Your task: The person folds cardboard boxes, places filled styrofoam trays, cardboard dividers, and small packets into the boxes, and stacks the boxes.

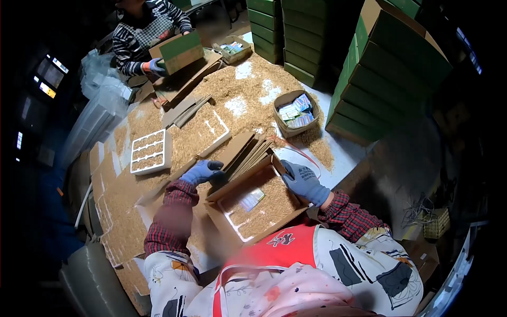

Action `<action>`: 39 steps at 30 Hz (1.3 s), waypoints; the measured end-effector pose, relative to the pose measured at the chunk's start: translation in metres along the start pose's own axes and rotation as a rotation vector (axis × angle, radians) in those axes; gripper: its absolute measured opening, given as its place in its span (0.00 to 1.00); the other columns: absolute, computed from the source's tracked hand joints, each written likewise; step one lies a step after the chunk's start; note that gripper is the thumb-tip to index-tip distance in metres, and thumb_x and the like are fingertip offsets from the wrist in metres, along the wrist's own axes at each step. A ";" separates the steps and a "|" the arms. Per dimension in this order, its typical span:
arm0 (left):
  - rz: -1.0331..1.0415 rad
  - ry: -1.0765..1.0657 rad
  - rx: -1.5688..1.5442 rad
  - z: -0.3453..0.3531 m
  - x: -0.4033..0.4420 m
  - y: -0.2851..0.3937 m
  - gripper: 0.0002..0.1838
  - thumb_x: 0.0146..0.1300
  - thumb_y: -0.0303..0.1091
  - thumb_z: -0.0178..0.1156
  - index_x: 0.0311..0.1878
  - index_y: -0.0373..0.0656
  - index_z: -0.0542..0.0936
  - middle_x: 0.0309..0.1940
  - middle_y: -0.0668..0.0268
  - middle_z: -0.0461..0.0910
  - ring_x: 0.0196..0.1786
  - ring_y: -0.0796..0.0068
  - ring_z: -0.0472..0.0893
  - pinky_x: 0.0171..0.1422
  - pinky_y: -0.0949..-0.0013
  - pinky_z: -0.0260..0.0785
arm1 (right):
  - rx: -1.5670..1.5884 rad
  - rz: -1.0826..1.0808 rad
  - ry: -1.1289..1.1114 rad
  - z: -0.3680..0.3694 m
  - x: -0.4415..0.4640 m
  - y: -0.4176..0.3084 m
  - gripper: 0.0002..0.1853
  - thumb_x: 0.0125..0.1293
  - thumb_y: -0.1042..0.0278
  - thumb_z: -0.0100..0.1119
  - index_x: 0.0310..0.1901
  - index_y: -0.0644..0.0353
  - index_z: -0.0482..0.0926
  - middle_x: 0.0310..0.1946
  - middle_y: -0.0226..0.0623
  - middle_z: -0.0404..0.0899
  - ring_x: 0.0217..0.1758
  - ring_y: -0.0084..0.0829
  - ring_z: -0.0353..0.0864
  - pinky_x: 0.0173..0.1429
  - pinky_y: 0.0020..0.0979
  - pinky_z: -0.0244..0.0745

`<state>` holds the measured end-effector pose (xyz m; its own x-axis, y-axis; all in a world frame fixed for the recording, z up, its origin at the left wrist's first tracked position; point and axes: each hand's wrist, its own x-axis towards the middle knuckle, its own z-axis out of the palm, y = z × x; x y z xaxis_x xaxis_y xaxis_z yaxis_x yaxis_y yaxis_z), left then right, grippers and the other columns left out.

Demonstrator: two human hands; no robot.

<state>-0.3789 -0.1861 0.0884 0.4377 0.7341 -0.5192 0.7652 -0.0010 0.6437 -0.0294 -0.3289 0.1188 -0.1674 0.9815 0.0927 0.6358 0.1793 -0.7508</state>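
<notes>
My right hand, in a grey-blue work glove, grips the right-hand wall of an open cardboard box. Inside the box lie wood shavings, part of a white foam tray's edge and a small printed packet. My left hand, gloved in blue with dark fingertips, is beside the box's far left side with its fingers apart. Close to those fingertips leans a bundle of cardboard sheets; whether they touch is unclear.
Shavings cover the table. On it are a white foam tray, a basket of packets, another basket and cardboard strips. Green box stacks stand right. Opposite, a person handles a green-and-brown box.
</notes>
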 end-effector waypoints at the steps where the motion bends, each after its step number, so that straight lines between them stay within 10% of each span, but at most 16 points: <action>1: -0.013 0.029 -0.065 -0.004 -0.013 0.006 0.28 0.57 0.39 0.70 0.59 0.39 0.77 0.52 0.63 0.82 0.52 0.77 0.79 0.60 0.71 0.70 | 0.032 0.006 0.016 0.003 0.000 0.001 0.21 0.64 0.61 0.52 0.58 0.59 0.72 0.42 0.57 0.79 0.44 0.56 0.79 0.49 0.46 0.74; 4: 0.050 0.240 -0.154 -0.006 -0.025 -0.020 0.17 0.64 0.38 0.64 0.53 0.40 0.81 0.48 0.63 0.84 0.49 0.71 0.82 0.56 0.69 0.73 | 0.113 -0.025 0.026 0.010 0.000 0.003 0.22 0.65 0.58 0.54 0.58 0.61 0.73 0.45 0.55 0.79 0.48 0.53 0.79 0.52 0.42 0.74; 8: 0.424 0.945 0.706 0.012 -0.115 0.074 0.15 0.60 0.33 0.62 0.50 0.42 0.79 0.42 0.59 0.81 0.41 0.57 0.80 0.47 0.60 0.73 | 0.165 0.077 -0.009 0.011 0.006 0.011 0.25 0.68 0.50 0.55 0.57 0.63 0.74 0.48 0.50 0.80 0.52 0.45 0.79 0.56 0.38 0.72; 13: 0.655 0.340 1.098 0.120 -0.180 0.102 0.23 0.57 0.34 0.54 0.57 0.42 0.74 0.48 0.61 0.75 0.45 0.67 0.77 0.47 0.67 0.73 | 0.629 0.049 -0.022 0.032 0.002 0.048 0.22 0.73 0.54 0.51 0.57 0.65 0.75 0.51 0.40 0.80 0.56 0.29 0.76 0.62 0.30 0.68; 20: 0.233 -0.297 0.806 0.157 -0.142 0.097 0.10 0.60 0.34 0.54 0.43 0.50 0.81 0.37 0.60 0.79 0.47 0.62 0.80 0.48 0.61 0.73 | 0.483 0.208 -0.082 0.015 0.008 0.030 0.28 0.72 0.48 0.51 0.58 0.67 0.74 0.54 0.42 0.79 0.57 0.31 0.76 0.64 0.30 0.67; 24: 0.388 -0.026 0.592 0.137 -0.164 0.108 0.13 0.61 0.33 0.56 0.48 0.46 0.80 0.46 0.57 0.80 0.52 0.55 0.79 0.55 0.58 0.71 | 0.575 0.198 -0.131 0.010 0.005 0.043 0.29 0.73 0.47 0.48 0.60 0.67 0.72 0.56 0.40 0.78 0.57 0.29 0.74 0.64 0.28 0.66; 27: 0.432 0.899 0.112 0.124 -0.186 0.089 0.18 0.66 0.29 0.53 0.59 0.37 0.76 0.57 0.53 0.77 0.60 0.53 0.76 0.66 0.59 0.66 | 0.755 0.240 -0.381 0.012 0.017 0.078 0.33 0.74 0.40 0.40 0.64 0.63 0.68 0.55 0.38 0.77 0.58 0.28 0.73 0.64 0.28 0.66; 30: 0.142 1.188 -1.055 0.165 -0.166 0.013 0.21 0.71 0.44 0.51 0.57 0.39 0.78 0.54 0.53 0.78 0.59 0.60 0.76 0.66 0.62 0.65 | 0.627 0.123 -0.474 0.053 0.003 0.115 0.39 0.70 0.32 0.38 0.67 0.61 0.64 0.60 0.40 0.72 0.64 0.33 0.67 0.68 0.31 0.61; 34: -0.262 0.467 -1.452 0.259 -0.172 -0.065 0.24 0.71 0.49 0.49 0.57 0.39 0.77 0.51 0.56 0.79 0.55 0.64 0.77 0.61 0.63 0.68 | 0.122 0.351 -0.422 0.030 -0.010 0.024 0.60 0.55 0.22 0.52 0.72 0.71 0.48 0.73 0.58 0.50 0.77 0.46 0.50 0.77 0.37 0.46; 39: -0.143 0.524 -1.140 0.233 -0.124 -0.033 0.27 0.71 0.54 0.47 0.57 0.40 0.77 0.48 0.60 0.80 0.49 0.68 0.78 0.54 0.64 0.70 | 0.269 0.334 -0.403 0.044 -0.013 0.023 0.61 0.57 0.24 0.51 0.73 0.71 0.43 0.74 0.56 0.45 0.79 0.46 0.43 0.78 0.37 0.42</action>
<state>-0.3487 -0.4357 0.0001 -0.0540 0.8600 -0.5074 -0.1647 0.4935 0.8540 -0.0454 -0.3408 0.0717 -0.2974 0.8696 -0.3942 0.4985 -0.2106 -0.8409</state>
